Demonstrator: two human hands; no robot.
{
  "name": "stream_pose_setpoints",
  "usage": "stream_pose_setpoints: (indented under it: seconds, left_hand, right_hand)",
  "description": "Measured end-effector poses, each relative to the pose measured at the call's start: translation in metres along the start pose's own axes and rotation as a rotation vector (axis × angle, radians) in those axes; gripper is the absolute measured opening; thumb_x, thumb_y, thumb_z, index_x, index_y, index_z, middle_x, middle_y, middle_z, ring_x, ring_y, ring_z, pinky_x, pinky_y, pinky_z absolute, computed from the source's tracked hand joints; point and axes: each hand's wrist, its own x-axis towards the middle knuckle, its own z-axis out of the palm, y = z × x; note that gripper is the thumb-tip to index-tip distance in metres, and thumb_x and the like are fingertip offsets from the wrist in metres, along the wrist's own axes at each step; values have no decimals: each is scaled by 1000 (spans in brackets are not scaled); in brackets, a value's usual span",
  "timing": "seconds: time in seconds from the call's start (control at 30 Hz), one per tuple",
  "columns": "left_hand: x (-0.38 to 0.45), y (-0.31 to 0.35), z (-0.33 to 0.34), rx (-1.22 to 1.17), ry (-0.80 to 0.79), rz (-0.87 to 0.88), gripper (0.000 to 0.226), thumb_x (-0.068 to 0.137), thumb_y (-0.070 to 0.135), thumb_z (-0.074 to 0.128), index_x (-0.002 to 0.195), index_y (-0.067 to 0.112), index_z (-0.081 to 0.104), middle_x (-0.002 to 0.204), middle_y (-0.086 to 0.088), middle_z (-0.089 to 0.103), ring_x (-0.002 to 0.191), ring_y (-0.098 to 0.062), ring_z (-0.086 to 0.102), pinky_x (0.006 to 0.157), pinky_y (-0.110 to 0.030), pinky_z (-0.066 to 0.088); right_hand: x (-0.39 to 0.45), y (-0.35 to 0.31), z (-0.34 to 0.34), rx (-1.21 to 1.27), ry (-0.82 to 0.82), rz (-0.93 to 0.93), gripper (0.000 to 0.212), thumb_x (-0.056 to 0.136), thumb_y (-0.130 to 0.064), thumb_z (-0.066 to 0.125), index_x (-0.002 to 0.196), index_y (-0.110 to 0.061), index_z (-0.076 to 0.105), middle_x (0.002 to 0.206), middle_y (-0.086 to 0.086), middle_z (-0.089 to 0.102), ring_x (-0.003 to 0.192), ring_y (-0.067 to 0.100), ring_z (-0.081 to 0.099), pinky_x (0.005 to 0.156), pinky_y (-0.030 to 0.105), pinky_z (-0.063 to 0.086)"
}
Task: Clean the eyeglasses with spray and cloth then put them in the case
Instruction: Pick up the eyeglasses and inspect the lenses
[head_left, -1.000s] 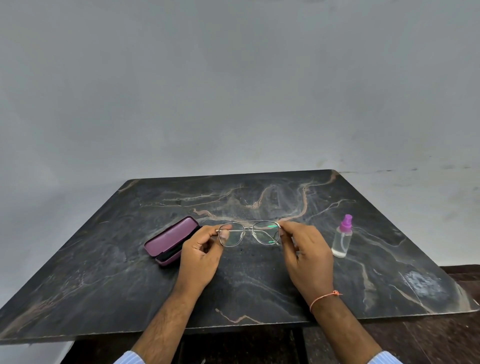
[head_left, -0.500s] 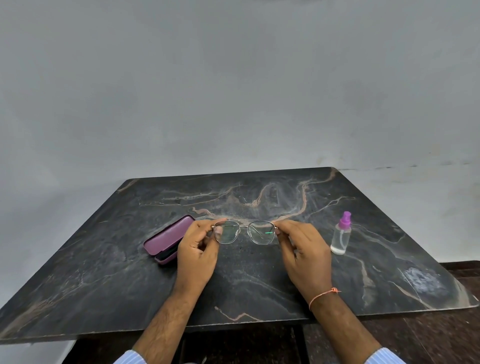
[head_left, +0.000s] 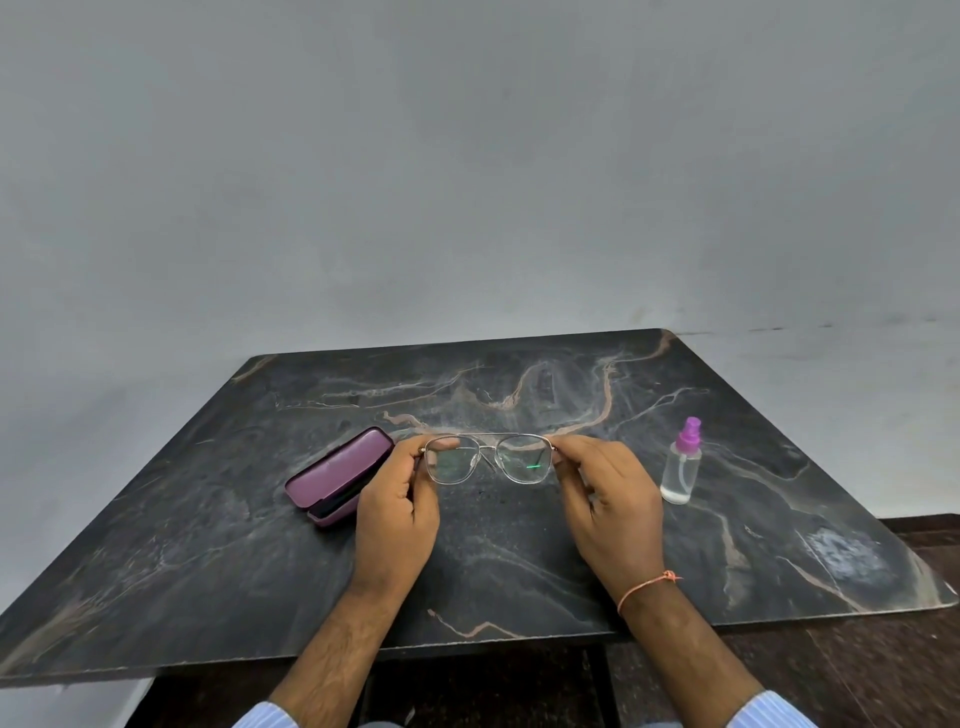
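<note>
The thin metal-framed eyeglasses (head_left: 487, 459) are held up just above the dark marble table (head_left: 519, 561), lenses facing me. My left hand (head_left: 399, 512) pinches the frame's left end, my right hand (head_left: 608, 512) pinches its right end. A purple eyeglass case (head_left: 337, 474) lies partly open to the left of my left hand, something dark showing in the gap. A small clear spray bottle (head_left: 681, 463) with a purple nozzle stands to the right of my right hand. No cloth is visible apart from that dark thing in the case.
The table's near edge runs just in front of my forearms, with dark floor (head_left: 831, 670) below it. A plain grey wall (head_left: 467, 182) rises behind the table's far edge. A whitish smudge (head_left: 844, 553) marks the table's right near corner.
Both hands have lifted the eyeglasses slightly and tilted them upright, so the lenses face me more squarely. The case and bottle have stayed in place.
</note>
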Motion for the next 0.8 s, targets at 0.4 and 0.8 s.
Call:
stream_pose_setpoints:
  seconds: [0.4,0.8]
  left_hand:
    - [1,16,0,121,18,129,43,105,-12,52,131,19,68,107,7,62,99,-16,62,87,-20,48]
    - [-7,19,-1,73,-121,125,32,108,10,45,128,25,65,108,9,63,68,-22,56,63,-52,49]
  right_hand:
    - [2,-1,0,30,29,52,17,99,-13,75,115,-16,80,103,-7,78,85,13,67,74,34,56]
    - [3,1,-1,8,38,112,21,98,-9,76,118,-16,79,105,-8,78,88,6,62,82,24,51]
